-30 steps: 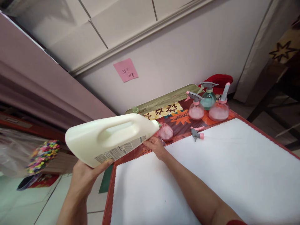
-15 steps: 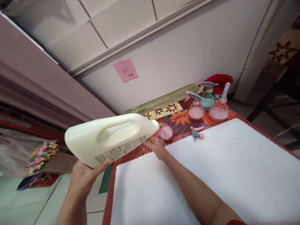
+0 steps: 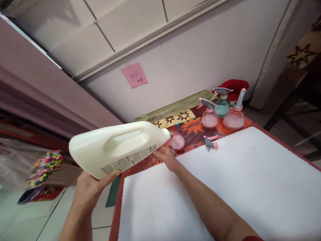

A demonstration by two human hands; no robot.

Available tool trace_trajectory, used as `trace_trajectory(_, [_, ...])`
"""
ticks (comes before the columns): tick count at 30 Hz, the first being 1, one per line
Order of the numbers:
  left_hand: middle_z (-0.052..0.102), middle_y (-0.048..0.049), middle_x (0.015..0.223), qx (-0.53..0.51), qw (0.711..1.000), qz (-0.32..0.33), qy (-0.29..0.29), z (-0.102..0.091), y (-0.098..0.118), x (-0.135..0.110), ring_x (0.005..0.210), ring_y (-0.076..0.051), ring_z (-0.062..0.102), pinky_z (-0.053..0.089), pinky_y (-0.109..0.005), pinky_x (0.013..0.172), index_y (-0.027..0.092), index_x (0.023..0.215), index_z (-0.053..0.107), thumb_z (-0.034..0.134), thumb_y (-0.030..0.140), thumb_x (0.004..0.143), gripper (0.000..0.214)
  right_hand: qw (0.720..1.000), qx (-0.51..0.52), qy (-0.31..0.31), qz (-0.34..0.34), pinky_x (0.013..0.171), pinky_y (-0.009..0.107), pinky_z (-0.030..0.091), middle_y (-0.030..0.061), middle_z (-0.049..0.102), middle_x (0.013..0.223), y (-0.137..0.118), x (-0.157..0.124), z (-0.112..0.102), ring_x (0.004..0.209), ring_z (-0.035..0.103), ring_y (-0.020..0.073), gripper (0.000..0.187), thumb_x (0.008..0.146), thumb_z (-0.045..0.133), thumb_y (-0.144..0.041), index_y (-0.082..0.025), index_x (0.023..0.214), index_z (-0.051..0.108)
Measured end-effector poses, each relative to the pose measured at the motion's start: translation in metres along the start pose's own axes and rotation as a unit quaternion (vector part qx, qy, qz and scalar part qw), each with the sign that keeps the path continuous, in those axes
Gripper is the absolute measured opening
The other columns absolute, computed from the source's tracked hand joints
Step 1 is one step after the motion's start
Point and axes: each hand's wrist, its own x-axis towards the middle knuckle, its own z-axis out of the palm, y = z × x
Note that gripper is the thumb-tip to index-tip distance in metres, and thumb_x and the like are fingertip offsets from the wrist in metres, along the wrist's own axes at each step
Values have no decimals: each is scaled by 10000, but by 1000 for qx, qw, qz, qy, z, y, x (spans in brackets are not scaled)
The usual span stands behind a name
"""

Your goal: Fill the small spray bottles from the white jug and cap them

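A large cream detergent jug (image 3: 97, 144) is tipped nearly level, its neck pointing right at the mouth of a round pink spray bottle (image 3: 177, 142). My left hand (image 3: 91, 187) is closed round the jug's base from below, thumb along the label. Under the neck, my right hand (image 3: 167, 156) supports the jug with bent fingers, partly hidden behind it. Pale liquid shows inside the pink bottle, which has no spray head on. A loose grey and pink spray head (image 3: 210, 143) with a clear tube lies to the right on the white mat (image 3: 215, 187).
Two pink spray bottles (image 3: 209, 119) and a green spray bottle (image 3: 222, 106) stand at the table's far right. Behind them is a red item (image 3: 235, 86). A pink note (image 3: 134, 75) is stuck on the wall. Colourful small pieces (image 3: 46, 167) sit at the left.
Almost nothing differs. The jug, both hands and the bottles hold their places, with only a very slight shift of the view.
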Motion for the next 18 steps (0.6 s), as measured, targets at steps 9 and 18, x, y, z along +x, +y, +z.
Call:
trace_trajectory(9, [829,-137,1096,-7,1000,6,1,2,6,0,1039,-396,765,661,-447,869,147,1024,791,1008,452,488,654,1000,2,3,4,766,334,611,60,822,940,-4,0,2,922,779,235,591,606,945,-621,-204,999,803])
trace_trajectory(18, [826,-134,1118,-29,1000,-6,-5,3,8,-1,1029,-376,768,660,-441,879,145,1080,775,1014,422,493,691,1000,5,6,1,771,336,617,60,820,928,-4,-1,2,939,784,244,588,622,940,-615,-201,1018,807])
